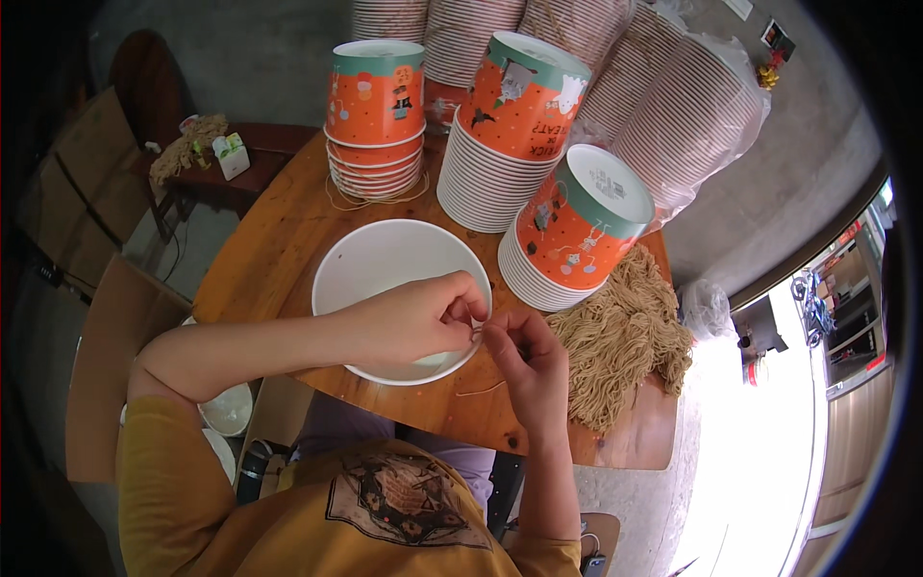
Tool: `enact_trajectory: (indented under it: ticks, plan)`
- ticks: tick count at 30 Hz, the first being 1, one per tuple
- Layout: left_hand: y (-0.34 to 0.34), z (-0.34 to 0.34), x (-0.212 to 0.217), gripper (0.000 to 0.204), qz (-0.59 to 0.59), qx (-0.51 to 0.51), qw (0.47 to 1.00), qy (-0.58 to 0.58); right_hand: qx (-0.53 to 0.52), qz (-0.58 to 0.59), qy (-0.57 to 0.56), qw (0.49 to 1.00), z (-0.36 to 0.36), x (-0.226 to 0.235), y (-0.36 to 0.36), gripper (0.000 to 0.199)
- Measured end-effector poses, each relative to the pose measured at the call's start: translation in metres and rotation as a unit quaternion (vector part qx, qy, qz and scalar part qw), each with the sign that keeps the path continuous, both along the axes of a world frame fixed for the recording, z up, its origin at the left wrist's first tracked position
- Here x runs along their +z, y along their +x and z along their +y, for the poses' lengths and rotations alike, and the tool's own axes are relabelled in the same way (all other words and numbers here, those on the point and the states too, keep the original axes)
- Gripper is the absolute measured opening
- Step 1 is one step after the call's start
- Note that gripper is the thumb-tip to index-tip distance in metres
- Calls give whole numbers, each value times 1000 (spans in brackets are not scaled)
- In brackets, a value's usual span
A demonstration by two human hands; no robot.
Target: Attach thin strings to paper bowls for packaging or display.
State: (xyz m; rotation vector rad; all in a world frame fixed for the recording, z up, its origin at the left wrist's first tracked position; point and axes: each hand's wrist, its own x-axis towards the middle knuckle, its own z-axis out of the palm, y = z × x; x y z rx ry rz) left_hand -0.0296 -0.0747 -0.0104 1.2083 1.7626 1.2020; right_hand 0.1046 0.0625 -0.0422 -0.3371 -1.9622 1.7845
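A white paper bucket [370, 260] stands mouth up on the wooden table in front of me. My left hand [418, 313] reaches across its mouth, and its curled fingers pinch at the right side of the rim. There my right hand [529, 361] meets it, thumb and finger pressed together. Between the fingertips shows a little of a thin tan cord, and a loose cord end [481, 390] lies on the table below. The fingers hide most of the cord where it meets the bucket.
Upside-down stacks of orange printed buckets [375, 106] stand behind on the table [260, 269]. A heap of tan cords [625, 337] lies at the right edge. Plastic-wrapped bucket stacks [683, 115] rise farther back. A cardboard box [120, 337] stands at the left; a bench [269, 139] holds more cords.
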Motion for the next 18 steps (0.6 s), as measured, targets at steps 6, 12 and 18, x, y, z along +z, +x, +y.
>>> enact_trajectory:
  ticks: [6,12,18]
  plan:
    - [-7,-1,4,27,-210,-24,976,-43,18,-32,42,998,3,5,-1,11]
    - [-7,1,4,23,-202,-34,976,-73,-6,-77,166,983,1,19,2,11]
    - [-10,0,2,17,-222,-5,973,-59,-25,-81,270,959,-3,30,2,11]
